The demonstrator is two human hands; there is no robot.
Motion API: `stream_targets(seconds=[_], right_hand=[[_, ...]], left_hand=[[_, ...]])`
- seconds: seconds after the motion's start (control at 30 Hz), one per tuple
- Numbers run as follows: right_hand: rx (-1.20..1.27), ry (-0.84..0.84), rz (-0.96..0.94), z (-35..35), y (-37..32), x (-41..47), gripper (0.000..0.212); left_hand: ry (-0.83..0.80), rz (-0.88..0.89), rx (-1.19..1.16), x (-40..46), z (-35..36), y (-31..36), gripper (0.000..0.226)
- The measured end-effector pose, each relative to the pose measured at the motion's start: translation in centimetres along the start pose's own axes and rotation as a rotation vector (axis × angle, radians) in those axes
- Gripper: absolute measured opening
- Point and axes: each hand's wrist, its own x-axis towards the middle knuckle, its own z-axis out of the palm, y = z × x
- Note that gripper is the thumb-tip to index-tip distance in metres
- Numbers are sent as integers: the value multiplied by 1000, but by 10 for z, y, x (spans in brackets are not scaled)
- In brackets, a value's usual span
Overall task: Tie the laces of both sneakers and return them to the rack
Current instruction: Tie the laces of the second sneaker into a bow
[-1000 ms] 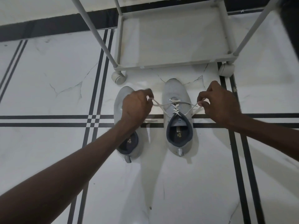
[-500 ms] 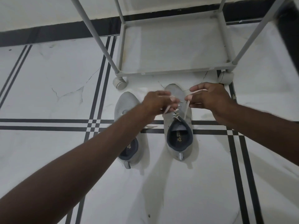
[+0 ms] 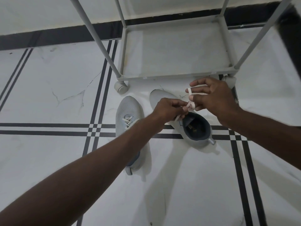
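1. Two gray sneakers sit side by side on the white floor (image 3: 48,160) with black lines.
2. The right sneaker (image 3: 197,128) lies right under both hands. Its dark opening shows just below the fingers.
3. The left hand (image 3: 169,110) has its fingertips pressed together on the white lace (image 3: 189,101). It pinches the lace just above the shoe's tongue.
4. The right hand (image 3: 215,97) is just to the right of the left hand's fingers. The fingertips of the two hands almost touch.
5. The right hand's fingers are spread a little, and the lace is looped around them. A loop of lace stands up between its top finger and the finger below.
6. The left sneaker (image 3: 130,115) lies to the left of the left hand's fingers, partly under the left forearm. Its white laces (image 3: 127,121) show loose, and no finger touches it.
7. The gray rack (image 3: 175,49) stands on the floor just past the fingertips. Its bottom shelf has no shoes on it.
8. A rack wheel (image 3: 120,86) sits up and left of the left hand's fingers, near the left sneaker's toe.
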Motion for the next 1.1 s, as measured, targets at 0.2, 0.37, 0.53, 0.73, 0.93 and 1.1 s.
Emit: stream_targets(seconds=[0.2,0.37,0.53,0.73,0.93,1.1], right_hand=[[100,-37,34,2,-12,7,24],[158,-16,94,2,-9,22,22],[122,-270,300,11,22,20,27],[-71,-423,146,12,27,22,18],[-67,-516,170,15,25,25,16],[19,-599,317,9,31,30,13]], left_hand=[[-162,33,172,-4,7,3,25],[-141,117,308,-5,-9,14,33],[-159,225,503,-5,-32,27,32],[125,655,1024,-9,-38,27,3],[345,797,1004,-8,-15,5,16],[370,725,766,-6,-10,0,12]])
